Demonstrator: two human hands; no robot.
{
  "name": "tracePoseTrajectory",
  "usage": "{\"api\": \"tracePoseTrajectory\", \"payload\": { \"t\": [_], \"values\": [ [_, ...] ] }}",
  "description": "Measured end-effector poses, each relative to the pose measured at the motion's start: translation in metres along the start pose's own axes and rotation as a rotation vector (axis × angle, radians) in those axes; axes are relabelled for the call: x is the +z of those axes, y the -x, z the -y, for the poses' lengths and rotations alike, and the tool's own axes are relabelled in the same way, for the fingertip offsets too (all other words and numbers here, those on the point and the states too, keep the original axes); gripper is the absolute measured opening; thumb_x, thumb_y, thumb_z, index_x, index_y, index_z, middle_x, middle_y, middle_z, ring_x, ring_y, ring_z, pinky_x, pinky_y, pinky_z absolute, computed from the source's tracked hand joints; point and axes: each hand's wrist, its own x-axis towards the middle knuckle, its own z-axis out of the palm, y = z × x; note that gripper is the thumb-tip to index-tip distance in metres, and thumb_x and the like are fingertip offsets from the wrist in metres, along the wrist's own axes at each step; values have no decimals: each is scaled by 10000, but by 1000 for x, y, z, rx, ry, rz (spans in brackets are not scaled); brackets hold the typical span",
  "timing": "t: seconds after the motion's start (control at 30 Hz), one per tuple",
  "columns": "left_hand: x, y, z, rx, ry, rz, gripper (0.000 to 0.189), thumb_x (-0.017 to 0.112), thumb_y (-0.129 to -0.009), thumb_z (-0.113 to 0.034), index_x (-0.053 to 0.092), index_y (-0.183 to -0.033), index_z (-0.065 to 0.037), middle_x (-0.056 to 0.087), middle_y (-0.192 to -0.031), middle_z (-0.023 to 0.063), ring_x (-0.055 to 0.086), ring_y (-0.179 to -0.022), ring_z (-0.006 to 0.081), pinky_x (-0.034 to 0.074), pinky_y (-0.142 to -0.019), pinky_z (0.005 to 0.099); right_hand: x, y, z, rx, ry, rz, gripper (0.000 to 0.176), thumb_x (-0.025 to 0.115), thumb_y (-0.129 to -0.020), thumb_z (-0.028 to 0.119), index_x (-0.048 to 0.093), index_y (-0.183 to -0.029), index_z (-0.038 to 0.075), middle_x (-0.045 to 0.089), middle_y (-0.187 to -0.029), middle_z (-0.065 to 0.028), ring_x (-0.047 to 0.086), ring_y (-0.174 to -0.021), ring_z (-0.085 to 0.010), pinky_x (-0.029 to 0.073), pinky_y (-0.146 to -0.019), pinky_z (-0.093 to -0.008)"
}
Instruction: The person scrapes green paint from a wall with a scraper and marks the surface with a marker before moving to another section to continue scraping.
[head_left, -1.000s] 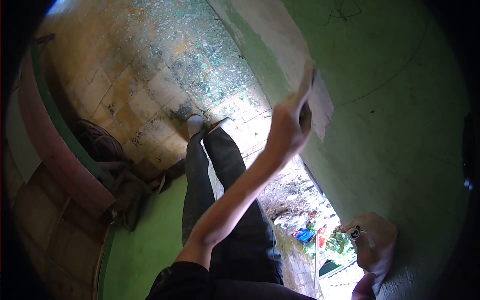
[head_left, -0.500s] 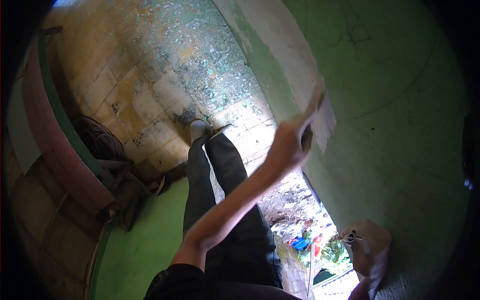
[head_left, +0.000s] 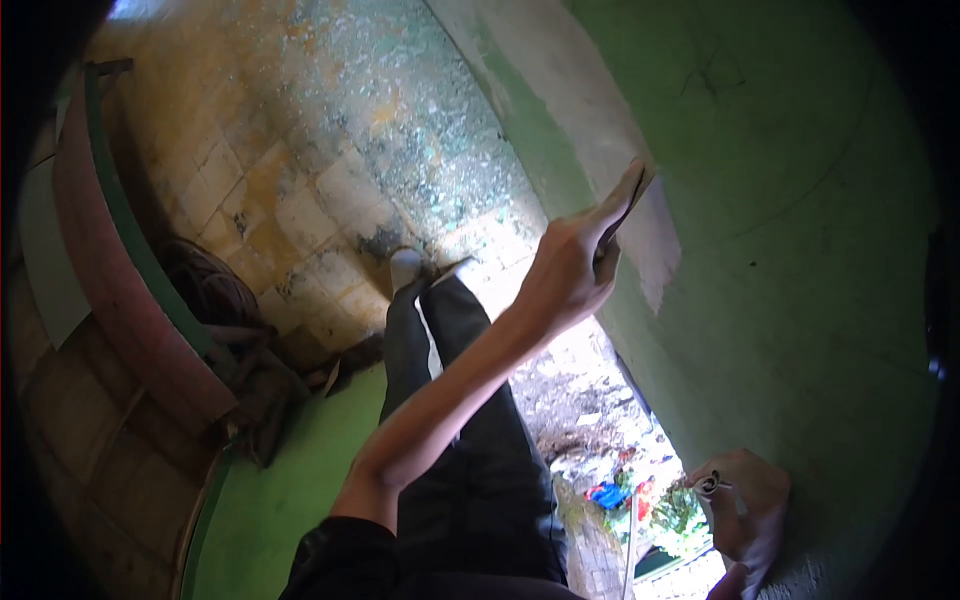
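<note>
My left hand [head_left: 570,270] reaches across to the green wall [head_left: 780,200], index finger stretched along a thin, flat, dark-edged tool. The fingertip lies at the border of a bare, pale strip [head_left: 570,90] where the green paint is gone. The other fingers are curled, and most of the tool is hidden behind them. Low on the right, my right hand [head_left: 755,515] is closed close to the wall. It holds a small pale object [head_left: 712,485] with a dark ring-shaped end, whose kind I cannot make out.
Paint flakes [head_left: 430,130] litter the tiled floor [head_left: 330,200] along the wall. My legs [head_left: 470,400] stand by a bright opening with rubble and plants [head_left: 680,520]. A curved pink-and-green board [head_left: 120,270] and a dark coiled bundle [head_left: 210,280] are on the left.
My left hand has shifted slightly left and down relative to the wall strip, with the finger more sharply outlined. My right hand stays beside the wall. The whole view has tilted slightly.
</note>
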Motion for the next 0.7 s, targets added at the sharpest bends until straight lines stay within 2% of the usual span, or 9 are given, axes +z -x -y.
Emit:
{"api": "tracePoseTrajectory", "payload": {
  "t": [0.13, 0.17, 0.27, 0.3, 0.37, 0.47, 0.6, 0.67, 0.7],
  "values": [
    [1, -10, 2, 19, -4, -64, 773, 538, -837, 126, 388, -1557, -114, 653, -802, 252, 658, -624, 309, 480, -630, 464, -1, 1, 2, 15, -16, 0, 178, 552, -860, 94, 680, -758, 24, 689, -698, -127, 658, -614, -273, 502, -580, -361],
    [-3, -14, 6, 132, -40, -86, 764, 530, -837, 126, 392, -1551, -104, 648, -799, 255, 647, -615, 325, 498, -628, 457, 0, 1, 1, 7, -15, -8, 182, 548, -860, 95, 681, -759, 22, 688, -697, -127, 657, -613, -275, 502, -581, -362],
    [-9, -17, 9, 108, -50, -66, 748, 525, -827, 126, 413, -1535, -86, 642, -794, 256, 636, -606, 339, 516, -636, 440, 3, 1, -5, -137, -32, -53, 166, 552, -836, 88, 685, -761, 23, 686, -696, -126, 659, -616, -282, 504, -578, -363],
    [-7, -16, 8, 48, -60, -29, 725, 558, -886, 72, 340, -1564, -65, 650, -784, 232, 622, -601, 352, 540, -653, 425, 4, 1, -4, -84, -19, -36, 163, 553, -831, 88, 684, -760, 22, 686, -696, -126, 657, -615, -283, 505, -577, -364],
    [25, -7, 12, 52, 15, -86, 750, 577, -931, 12, 230, -1593, -59, 667, -859, 251, 645, -659, 380, 556, -704, 448, 1, 2, 0, 23, 11, -8, 157, 556, -823, 89, 682, -758, 21, 686, -696, -127, 655, -612, -285, 506, -575, -366],
    [41, 8, -11, 12, 75, -10, 828, 536, -1019, -88, -38, -1616, -81, 327, -1525, 378, 614, -1210, 437, 526, -1007, 465, -2, 2, 2, 16, -6, 6, 130, 568, -810, 70, 674, -754, 19, 686, -698, -125, 655, -610, -283, 507, -571, -366],
    [40, -1, -8, 107, 61, -38, 735, 452, -1044, -62, -12, -1614, -54, 237, -1566, 377, 363, -1440, 428, 372, -1171, 467, 0, 3, -1, 8, -17, -34, 90, 588, -786, 23, 672, -751, 18, 689, -706, -121, 658, -614, -279, 507, -571, -359],
    [26, -20, -17, 53, 78, -77, 674, 406, -1052, -44, 44, -1619, -70, 276, -1545, 387, 385, -1431, 416, 382, -1170, 473, -4, 1, 0, 11, 7, 10, 79, 598, -772, 2, 673, -754, 17, 691, -711, -123, 662, -619, -279, 510, -573, -359],
    [5, -31, -33, -102, 51, -10, 662, 410, -1051, -45, 75, -1621, -82, 341, -1512, 381, 444, -1392, 408, 425, -1127, 483, -3, 0, -1, 12, -1, 10, 76, 600, -773, 6, 673, -758, 15, 690, -712, -124, 663, -620, -280, 511, -574, -361]
  ]
}}
